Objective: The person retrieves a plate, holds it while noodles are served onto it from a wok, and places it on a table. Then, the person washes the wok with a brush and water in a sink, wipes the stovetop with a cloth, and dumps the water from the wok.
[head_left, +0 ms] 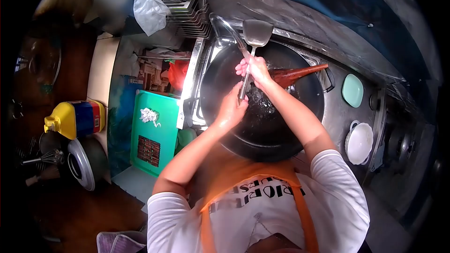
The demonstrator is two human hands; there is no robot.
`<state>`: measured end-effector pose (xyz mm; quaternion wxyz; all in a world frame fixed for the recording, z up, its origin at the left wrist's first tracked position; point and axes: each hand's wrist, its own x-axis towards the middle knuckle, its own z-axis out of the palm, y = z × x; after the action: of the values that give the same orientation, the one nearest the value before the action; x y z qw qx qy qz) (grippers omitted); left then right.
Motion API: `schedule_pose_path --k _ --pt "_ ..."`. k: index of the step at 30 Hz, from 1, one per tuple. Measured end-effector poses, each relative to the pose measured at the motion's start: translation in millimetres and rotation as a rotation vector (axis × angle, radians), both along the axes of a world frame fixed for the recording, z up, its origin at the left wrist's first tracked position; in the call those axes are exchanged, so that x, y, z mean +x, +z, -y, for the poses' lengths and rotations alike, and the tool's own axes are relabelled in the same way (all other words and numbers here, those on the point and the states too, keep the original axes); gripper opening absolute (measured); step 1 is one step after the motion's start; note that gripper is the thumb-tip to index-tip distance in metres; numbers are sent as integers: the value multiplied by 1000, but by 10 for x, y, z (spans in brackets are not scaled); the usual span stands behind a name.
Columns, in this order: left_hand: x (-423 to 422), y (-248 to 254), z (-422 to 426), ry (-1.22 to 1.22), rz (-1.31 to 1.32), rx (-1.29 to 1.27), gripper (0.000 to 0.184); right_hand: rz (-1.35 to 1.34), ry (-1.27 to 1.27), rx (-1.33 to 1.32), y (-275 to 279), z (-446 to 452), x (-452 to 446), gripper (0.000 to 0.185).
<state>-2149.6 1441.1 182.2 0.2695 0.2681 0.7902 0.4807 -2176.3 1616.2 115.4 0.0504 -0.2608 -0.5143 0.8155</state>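
A metal wok spatula (251, 35) is tilted over a large black wok (220, 122), its broad blade pointing away from me. My left hand (231, 107) is closed around the lower end of its handle. Higher up the same handle, my right hand (257, 72) has its fingers curled around it. A shiny faucet spout (228, 27) reaches down to just above my right hand. Beside that hand, a reddish-brown tapered handle (302, 72) lies across the wok; its other end is hidden by my arm. Wet, glistening liquid shows on the wok's bottom.
Right of the wok are a green dish (352, 90) and a white bowl (360, 143) on the metal counter. To the left sit a green tray (159, 100), a yellow-and-blue jug (77, 118) and a lidded pot (84, 165). A metal rack (190, 18) stands behind.
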Motion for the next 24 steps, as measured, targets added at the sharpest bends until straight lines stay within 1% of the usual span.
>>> schedule_pose_path --k 3,4,5,6,7,8,9,10,12,13,15,17,18,19,20,21,22,23,24 --pt "3 307 224 -36 205 -127 52 220 10 -139 -12 -66 32 54" --pt "-29 361 298 -72 159 -184 54 242 107 -18 -119 -170 80 61" --pt "-70 388 374 -94 127 -216 54 318 297 408 -505 -409 82 65" --pt "-121 430 436 -116 119 -271 54 373 424 565 -285 -492 232 64" --pt "-174 487 484 -137 112 -323 55 399 436 1273 -83 -559 402 54" --pt "-223 578 522 -164 133 -373 56 354 438 1400 -60 -711 555 40" --pt "-278 579 564 -213 151 -406 54 283 411 1762 -64 -853 716 33" --pt "-334 579 605 -264 168 -438 52 374 543 1946 93 -986 833 34" --pt "-401 655 588 -324 314 -548 49 676 748 2202 -106 -1280 1043 26" --pt "-454 568 594 -368 358 -594 47 734 816 2211 -124 -1357 1160 26" --pt "-512 471 566 -465 376 -741 44 801 1050 2137 -114 -1472 1231 25" --pt "-505 384 518 -453 463 -657 41 749 909 2045 -68 -1496 1353 23" --pt "-490 361 483 -448 508 -613 39 743 862 1993 114 -1470 1364 23" --pt "-488 372 421 -490 411 -637 37 738 816 1943 285 -1469 1389 22" --pt "-491 396 347 -531 313 -658 35 596 802 2029 400 -1486 1430 18" --pt "-476 440 290 -569 215 -679 32 623 801 2064 546 -1448 1468 17" --pt "-418 528 263 -575 -135 -684 24 650 800 2097 712 -1359 1501 16" --pt "-455 310 311 -578 -522 -724 20 678 800 2128 858 -1275 1550 15" --pt "-474 340 338 -518 -701 -701 20 684 749 2102 970 -1208 1627 15"
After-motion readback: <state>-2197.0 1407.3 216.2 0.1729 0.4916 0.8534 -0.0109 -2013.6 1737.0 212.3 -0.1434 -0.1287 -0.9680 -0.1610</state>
